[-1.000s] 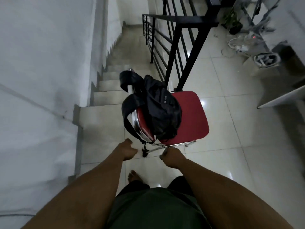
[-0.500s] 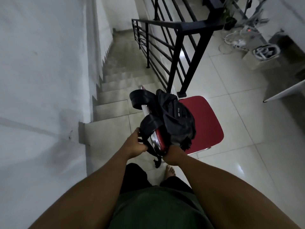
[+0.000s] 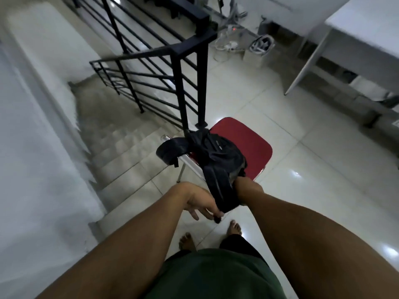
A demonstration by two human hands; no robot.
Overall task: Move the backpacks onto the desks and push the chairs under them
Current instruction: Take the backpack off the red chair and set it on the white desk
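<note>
At far left a white wall borders a staircase [image 3: 121, 145] that descends away from the viewer, fenced on its right by a black metal railing [image 3: 183, 67] whose corner post meets the tiled floor [image 3: 302, 169] just behind the chair. Left hand [image 3: 199, 202]: fingers loosely curled around the lower end of a black shoulder strap [image 3: 218, 188] — a light grip on the strap, with the outer fingers spread free. The black backpack [image 3: 218, 153] hangs over the backrest of a red-seated chair [image 3: 244, 143], its body slumped onto the near part of the seat and a second strap loop sticking out to the left past the chrome frame. Right hand [image 3: 243, 187]: buried under the bottom edge of the backpack, fingers hidden by the fabric — whether this grip is closed cannot be told. Two bare feet stand on the floor below the hands, above a dark green garment at the bottom edge. At upper right stands a pale surface [image 3: 367, 29] on slanted legs, well apart from the chair; cables and a white helmet-like object [image 3: 262, 43] lie on the floor to its left.
</note>
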